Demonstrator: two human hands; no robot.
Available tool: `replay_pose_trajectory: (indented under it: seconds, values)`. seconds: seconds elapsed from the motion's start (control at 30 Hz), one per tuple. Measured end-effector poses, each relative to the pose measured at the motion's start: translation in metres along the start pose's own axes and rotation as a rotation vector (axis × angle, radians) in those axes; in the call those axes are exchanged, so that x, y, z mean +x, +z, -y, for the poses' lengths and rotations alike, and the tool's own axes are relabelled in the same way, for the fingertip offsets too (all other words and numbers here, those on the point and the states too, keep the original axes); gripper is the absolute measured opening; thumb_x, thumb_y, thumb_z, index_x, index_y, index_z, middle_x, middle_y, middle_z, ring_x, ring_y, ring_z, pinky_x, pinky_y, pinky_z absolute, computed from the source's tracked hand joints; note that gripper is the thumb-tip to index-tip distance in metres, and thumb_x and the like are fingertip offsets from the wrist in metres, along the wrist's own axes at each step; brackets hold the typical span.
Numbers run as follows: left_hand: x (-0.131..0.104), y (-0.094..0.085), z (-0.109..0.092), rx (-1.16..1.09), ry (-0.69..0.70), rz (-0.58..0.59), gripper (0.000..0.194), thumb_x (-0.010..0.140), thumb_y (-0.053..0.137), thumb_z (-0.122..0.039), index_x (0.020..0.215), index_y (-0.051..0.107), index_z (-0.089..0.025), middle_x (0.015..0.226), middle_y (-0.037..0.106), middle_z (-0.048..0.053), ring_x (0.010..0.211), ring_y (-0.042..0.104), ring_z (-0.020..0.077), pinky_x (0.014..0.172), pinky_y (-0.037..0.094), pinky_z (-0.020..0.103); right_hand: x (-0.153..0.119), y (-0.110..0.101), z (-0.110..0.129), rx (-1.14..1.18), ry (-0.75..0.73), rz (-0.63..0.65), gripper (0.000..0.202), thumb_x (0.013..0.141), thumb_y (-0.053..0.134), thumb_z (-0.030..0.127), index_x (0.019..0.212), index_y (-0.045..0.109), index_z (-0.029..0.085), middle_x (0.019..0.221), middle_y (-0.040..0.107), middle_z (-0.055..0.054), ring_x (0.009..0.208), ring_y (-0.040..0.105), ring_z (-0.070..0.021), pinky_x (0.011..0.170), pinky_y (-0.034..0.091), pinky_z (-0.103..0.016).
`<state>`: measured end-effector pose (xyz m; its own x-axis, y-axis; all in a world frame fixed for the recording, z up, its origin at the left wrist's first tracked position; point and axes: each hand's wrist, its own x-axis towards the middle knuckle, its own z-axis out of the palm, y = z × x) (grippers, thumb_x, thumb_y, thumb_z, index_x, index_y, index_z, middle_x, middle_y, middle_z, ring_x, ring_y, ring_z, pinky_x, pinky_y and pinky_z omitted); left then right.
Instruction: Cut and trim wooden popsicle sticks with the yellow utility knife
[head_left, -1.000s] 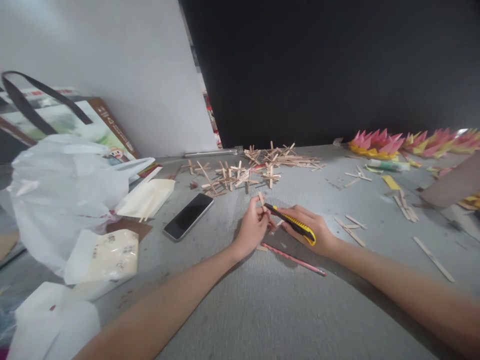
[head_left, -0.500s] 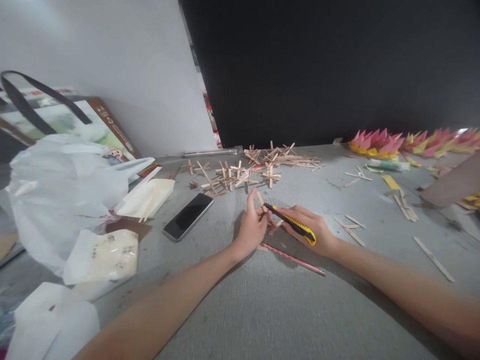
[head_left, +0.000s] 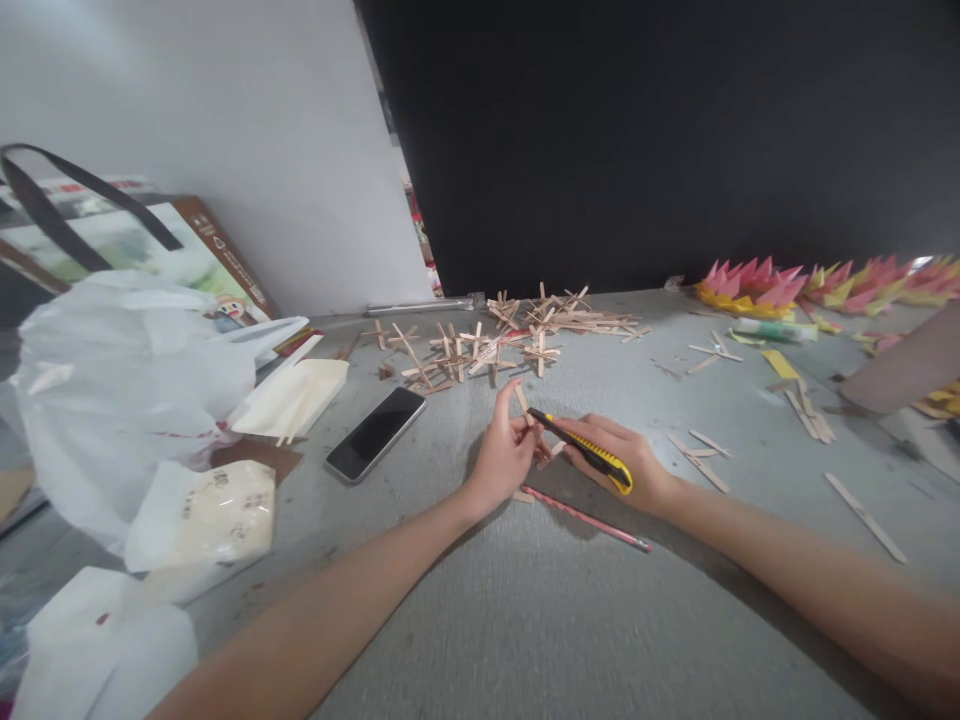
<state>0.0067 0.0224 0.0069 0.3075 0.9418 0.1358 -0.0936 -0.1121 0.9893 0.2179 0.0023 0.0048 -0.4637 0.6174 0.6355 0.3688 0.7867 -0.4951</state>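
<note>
My left hand (head_left: 502, 455) grips a thin wooden stick (head_left: 523, 402) that rises between its fingers. Closed around a yellow and black utility knife (head_left: 592, 452), my right hand (head_left: 626, 462) holds the tool's dark front end against the stick at my left fingertips. Another piece of wood shows between the two hands, partly hidden by fingers. A pink pencil (head_left: 589, 521) lies on the grey table (head_left: 480, 620) just below my hands, with a short wooden piece by its left end.
Crossed wooden sticks (head_left: 540, 350) are heaped at the back. A phone (head_left: 376, 433), a white plastic bag (head_left: 135, 380) and paper packets lie left. Loose sticks (head_left: 866, 517), a green tube (head_left: 776, 330) and pink-yellow paper flowers (head_left: 754, 285) are on the right.
The view has shifted very slightly. Both hands keep nearly the same pose, and the knife remains at the stick.
</note>
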Motion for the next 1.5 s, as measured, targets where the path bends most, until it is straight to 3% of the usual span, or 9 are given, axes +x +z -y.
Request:
replay_pose_trajectory:
  seconds: [0.3,0.57,1.17,1.5]
  values:
    - [0.0006,-0.0045,0.0020,0.105,0.039,0.024,0.069,0.103,0.058,-0.037,0.162,0.023,-0.028,0.074,0.066,-0.002,0.064,0.068,0.0151,0.067,0.056,0.028,0.0021,-0.0014,0.0020,-0.001,-0.023,-0.003,0.051,0.103,0.056,0.016,0.152,0.048,0.029,0.098,0.070,-0.006,0.085,0.069,-0.0178,0.077,0.057,-0.030]
    - [-0.0006,0.0004,-0.0008,-0.007,-0.022,-0.003,0.080,0.098,0.066,-0.043,0.161,0.019,-0.025,0.075,0.063,-0.003,0.060,0.066,0.0148,0.059,0.054,0.025,0.0013,-0.0016,0.0011,0.023,-0.011,0.030,0.053,0.103,0.056,0.016,0.154,0.047,0.029,0.102,0.069,-0.007,0.087,0.068,-0.0178,0.080,0.057,-0.030]
    - [0.0010,-0.0010,0.0002,-0.027,-0.037,-0.015,0.089,0.096,0.069,-0.045,0.163,0.015,-0.024,0.074,0.062,-0.005,0.057,0.064,0.0128,0.058,0.054,0.024,0.0005,-0.0045,0.0002,0.033,0.032,0.131,0.047,0.107,0.050,0.028,0.154,0.048,0.029,0.107,0.068,-0.011,0.093,0.069,-0.0213,0.083,0.057,-0.034]
    - [0.0032,-0.0029,0.0061,0.009,-0.044,-0.010,0.088,0.097,0.066,-0.042,0.165,0.013,-0.024,0.074,0.064,-0.005,0.056,0.064,0.0120,0.059,0.053,0.023,-0.0023,-0.0064,-0.0049,0.066,0.026,0.218,0.056,0.105,0.054,0.025,0.159,0.043,0.030,0.118,0.065,-0.013,0.102,0.066,-0.0228,0.089,0.056,-0.036]
